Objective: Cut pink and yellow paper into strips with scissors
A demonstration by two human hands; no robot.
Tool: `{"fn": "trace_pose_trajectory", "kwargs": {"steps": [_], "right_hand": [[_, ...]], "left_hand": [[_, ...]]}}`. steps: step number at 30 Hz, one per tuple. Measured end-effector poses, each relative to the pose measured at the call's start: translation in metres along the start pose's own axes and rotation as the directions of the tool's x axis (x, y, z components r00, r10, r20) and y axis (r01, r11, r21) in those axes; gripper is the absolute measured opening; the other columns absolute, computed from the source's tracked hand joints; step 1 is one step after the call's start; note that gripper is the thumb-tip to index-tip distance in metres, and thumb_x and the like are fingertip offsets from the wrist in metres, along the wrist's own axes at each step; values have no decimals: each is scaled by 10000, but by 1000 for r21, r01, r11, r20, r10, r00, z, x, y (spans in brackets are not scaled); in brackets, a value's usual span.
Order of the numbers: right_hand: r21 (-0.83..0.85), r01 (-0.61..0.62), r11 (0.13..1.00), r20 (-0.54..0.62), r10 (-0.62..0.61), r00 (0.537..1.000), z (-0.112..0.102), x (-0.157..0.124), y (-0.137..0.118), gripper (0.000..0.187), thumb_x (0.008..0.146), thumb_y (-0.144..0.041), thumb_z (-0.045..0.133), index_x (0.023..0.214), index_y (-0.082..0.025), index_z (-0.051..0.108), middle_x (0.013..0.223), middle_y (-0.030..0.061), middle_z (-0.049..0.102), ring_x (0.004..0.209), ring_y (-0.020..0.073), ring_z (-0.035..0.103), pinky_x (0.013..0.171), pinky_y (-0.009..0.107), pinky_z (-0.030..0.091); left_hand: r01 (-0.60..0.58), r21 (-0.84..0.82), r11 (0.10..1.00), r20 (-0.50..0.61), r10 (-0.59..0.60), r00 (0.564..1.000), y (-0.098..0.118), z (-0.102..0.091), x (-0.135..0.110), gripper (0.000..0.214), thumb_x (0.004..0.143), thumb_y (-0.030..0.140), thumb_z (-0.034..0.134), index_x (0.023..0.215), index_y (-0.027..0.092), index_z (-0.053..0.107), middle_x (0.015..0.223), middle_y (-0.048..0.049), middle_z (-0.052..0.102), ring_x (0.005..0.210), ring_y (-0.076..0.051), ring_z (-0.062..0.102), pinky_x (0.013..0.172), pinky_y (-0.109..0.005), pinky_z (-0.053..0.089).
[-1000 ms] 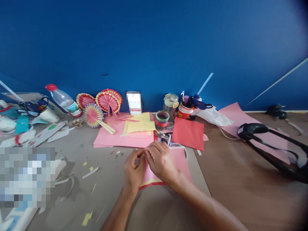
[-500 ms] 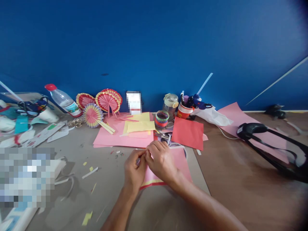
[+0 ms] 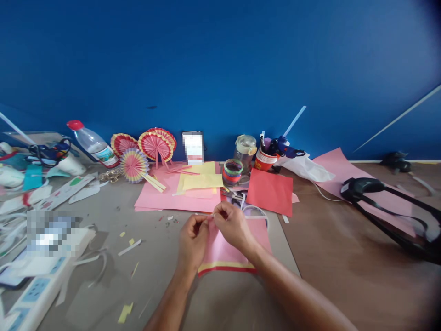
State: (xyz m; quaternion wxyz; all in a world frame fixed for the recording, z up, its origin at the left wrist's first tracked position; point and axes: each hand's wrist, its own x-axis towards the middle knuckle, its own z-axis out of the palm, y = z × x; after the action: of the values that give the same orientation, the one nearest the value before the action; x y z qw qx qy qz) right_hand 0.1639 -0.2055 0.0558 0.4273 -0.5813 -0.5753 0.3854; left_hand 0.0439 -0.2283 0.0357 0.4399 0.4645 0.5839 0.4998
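Note:
My left hand and my right hand meet near the middle of the desk, fingers pinched at the far edge of a pink paper sheet. Yellow and red bands run along the sheet's near edge. The pinched bit of paper is mostly hidden by the fingers. Just beyond my hands lie scissors and a red paper square. Farther back, yellow paper rests on larger pink sheets.
Folded paper fans, a tilted bottle, a phone, a tape roll stack, a jar and a red cup line the wall. A power strip is at left, a black strapped object at right.
My right hand's fingers have shifted and curled in at the paper's far edge. More of the sheet's near edge shows. My left hand has barely moved.

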Motion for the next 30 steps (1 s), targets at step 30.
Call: {"fn": "trace_pose_trajectory", "kwargs": {"steps": [30], "right_hand": [[393, -185, 901, 81, 166, 983, -3, 4, 6, 73, 672, -254, 514, 643, -190, 530, 601, -34, 497, 600, 119, 444, 585, 251, 345]], "left_hand": [[302, -417, 857, 87, -293, 952, -1, -3, 0, 226, 676, 363, 708, 772, 189, 601, 593, 58, 599, 494, -72, 489, 500, -182, 360]]}}
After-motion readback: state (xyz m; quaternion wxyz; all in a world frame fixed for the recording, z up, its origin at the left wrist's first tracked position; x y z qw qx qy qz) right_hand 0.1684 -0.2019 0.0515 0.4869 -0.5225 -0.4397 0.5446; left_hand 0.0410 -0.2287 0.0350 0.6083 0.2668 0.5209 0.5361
